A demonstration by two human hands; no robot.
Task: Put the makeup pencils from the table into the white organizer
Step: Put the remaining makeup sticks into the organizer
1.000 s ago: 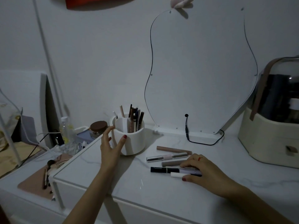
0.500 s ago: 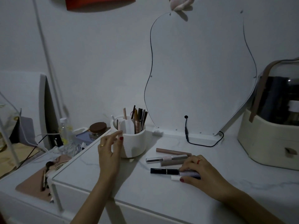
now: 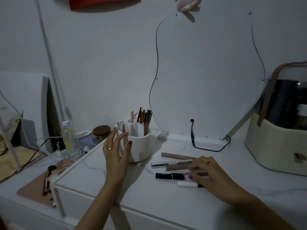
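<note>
The white organizer stands left of the table's middle with several pencils upright in it. My left hand is beside its left side with the fingers spread and the thumb near its wall, holding nothing. Several makeup pencils lie to the right of the organizer: a brown pencil, a silver and pink tube, a black pencil and a white pen. My right hand rests over their right ends, with fingers and thumb pinched on a slim pencil.
A cream cosmetic case with a domed lid fills the right side. A wavy mirror leans on the wall, with a black cable below it. A brown-lidded jar, a bottle and brushes on a pink mat sit at the lower left.
My left hand has come off the organizer's side and spread its fingers, and the organizer has turned a little. My right hand's fingers have curled onto the slim pencil.
</note>
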